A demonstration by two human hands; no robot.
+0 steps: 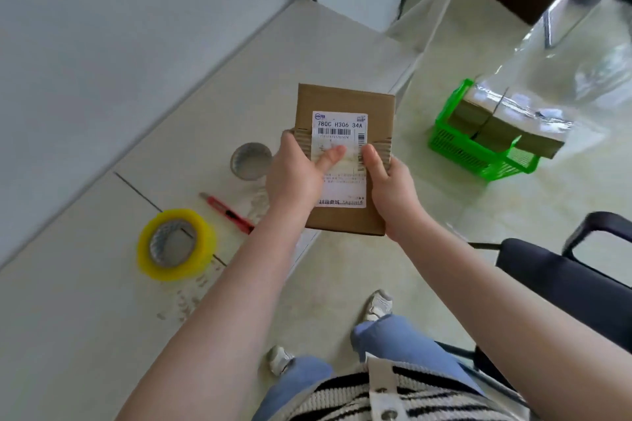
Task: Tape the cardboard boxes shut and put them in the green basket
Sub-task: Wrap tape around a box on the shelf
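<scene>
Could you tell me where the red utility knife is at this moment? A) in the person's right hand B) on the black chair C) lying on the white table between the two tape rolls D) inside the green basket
C: the red utility knife lies flat on the white table, between the yellow tape roll and the grey tape roll, and no hand touches it.

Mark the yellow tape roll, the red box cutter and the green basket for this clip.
yellow tape roll (201,243): head view, on its yellow outer band.
red box cutter (227,212): head view, mid-handle.
green basket (451,143): head view, on its near mesh wall.
</scene>
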